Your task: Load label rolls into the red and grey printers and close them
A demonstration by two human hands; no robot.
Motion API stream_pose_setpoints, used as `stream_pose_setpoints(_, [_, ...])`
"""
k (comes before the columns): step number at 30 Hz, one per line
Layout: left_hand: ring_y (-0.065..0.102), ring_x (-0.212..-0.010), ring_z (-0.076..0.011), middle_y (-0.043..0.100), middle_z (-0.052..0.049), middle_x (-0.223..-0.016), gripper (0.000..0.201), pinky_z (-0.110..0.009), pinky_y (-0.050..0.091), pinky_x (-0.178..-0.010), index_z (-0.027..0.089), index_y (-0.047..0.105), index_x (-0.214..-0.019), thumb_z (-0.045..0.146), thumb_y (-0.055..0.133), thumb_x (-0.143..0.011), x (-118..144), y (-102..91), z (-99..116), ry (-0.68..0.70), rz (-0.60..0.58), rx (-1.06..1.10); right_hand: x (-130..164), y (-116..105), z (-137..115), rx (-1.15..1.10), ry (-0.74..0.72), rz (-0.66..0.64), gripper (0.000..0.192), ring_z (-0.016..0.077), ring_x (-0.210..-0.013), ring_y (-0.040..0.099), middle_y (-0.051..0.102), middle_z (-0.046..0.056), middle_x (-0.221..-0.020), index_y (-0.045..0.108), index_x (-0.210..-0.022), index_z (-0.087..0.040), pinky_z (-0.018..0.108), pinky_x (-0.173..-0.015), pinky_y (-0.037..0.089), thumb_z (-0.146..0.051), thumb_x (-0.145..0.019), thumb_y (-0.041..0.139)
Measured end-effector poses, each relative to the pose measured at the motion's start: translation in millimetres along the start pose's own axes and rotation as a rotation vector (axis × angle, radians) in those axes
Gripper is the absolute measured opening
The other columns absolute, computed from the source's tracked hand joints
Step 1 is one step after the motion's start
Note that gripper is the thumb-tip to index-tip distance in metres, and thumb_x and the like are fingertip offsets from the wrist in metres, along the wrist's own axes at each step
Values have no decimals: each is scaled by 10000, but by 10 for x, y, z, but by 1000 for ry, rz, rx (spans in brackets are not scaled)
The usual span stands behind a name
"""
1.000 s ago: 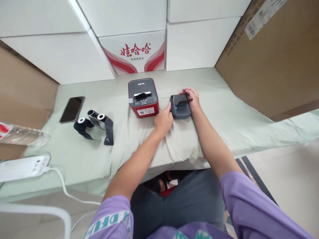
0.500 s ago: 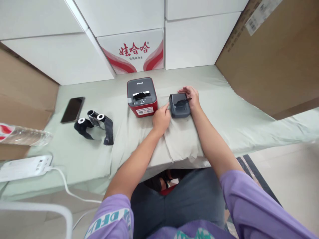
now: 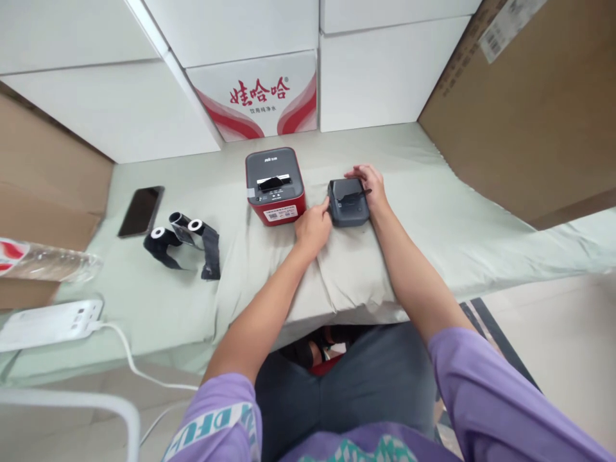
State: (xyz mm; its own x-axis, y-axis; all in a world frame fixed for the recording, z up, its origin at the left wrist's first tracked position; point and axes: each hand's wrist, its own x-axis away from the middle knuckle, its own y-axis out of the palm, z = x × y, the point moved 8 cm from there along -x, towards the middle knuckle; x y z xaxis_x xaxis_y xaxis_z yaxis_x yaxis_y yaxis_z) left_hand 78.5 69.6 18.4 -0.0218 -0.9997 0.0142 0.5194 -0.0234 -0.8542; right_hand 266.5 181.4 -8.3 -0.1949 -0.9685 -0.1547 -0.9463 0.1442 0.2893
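Note:
A small dark grey printer point(image 3: 347, 203) sits on the pale green cloth of the table point(image 3: 433, 224). My right hand point(image 3: 370, 184) rests over its far right side, fingers curled on the top. My left hand point(image 3: 314, 228) presses against its left edge, thumb and a finger touching the casing. Just left of it stands a larger printer point(image 3: 275, 186) with a grey top and red body, untouched.
A black ribbon on two rolls point(image 3: 185, 239) and a black phone point(image 3: 140, 211) lie to the left. A power strip point(image 3: 48, 324) with a white cable and a plastic bottle point(image 3: 45, 263) sit at the near left. White cartons and brown cardboard boxes point(image 3: 524, 109) wall the table.
My left hand has edged slightly back against the small printer's left side. Both hands stay on it, and the printer has barely shifted.

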Motion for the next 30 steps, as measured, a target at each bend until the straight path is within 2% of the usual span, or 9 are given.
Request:
stream_pose_setpoints(2, [709,-1193,-248,773,-42,-1282,545,-346,532,-985,370,575,-1516,224,426,-1013,-7,-6,10,-2,1,-8,17,11,-12,4,-7,-11,355,206,-860,742,710,-1,-787,583,-854,-254,386,-898,580,-579,-795,713])
stream_pose_setpoints(7, [723,-1159,-256,778,-68,-1260,561,-352,540,-965,331,533,-1556,238,423,-1014,15,48,27,-19,14,6,28,-23,-26,21,2,52,330,197,-866,737,685,-9,-777,570,-854,-256,378,-910,578,-561,-819,692])
stream_pose_setpoints(14, [696,-1218,-285,762,-47,-1306,533,-399,543,-1011,340,611,-1493,224,443,-1000,4,60,-56,-39,16,179,27,-17,-45,34,7,75,278,196,-847,735,669,-15,-751,567,-809,-258,385,-914,588,-511,-848,674])
stream_pose_setpoints(23, [723,-1153,-283,781,-75,-1253,558,-383,546,-978,327,547,-1548,219,454,-1008,27,63,-25,-37,30,195,59,-9,-91,70,-13,62,366,216,-887,745,679,-3,-755,562,-820,-258,394,-913,588,-605,-826,676])
stream_pose_setpoints(30, [720,-1178,-291,785,-65,-1250,503,-408,546,-990,344,641,-1458,202,478,-1003,-49,3,-59,-31,5,229,25,13,-42,53,31,27,440,229,-944,751,683,-1,-758,567,-900,-259,398,-891,606,-674,-811,685])
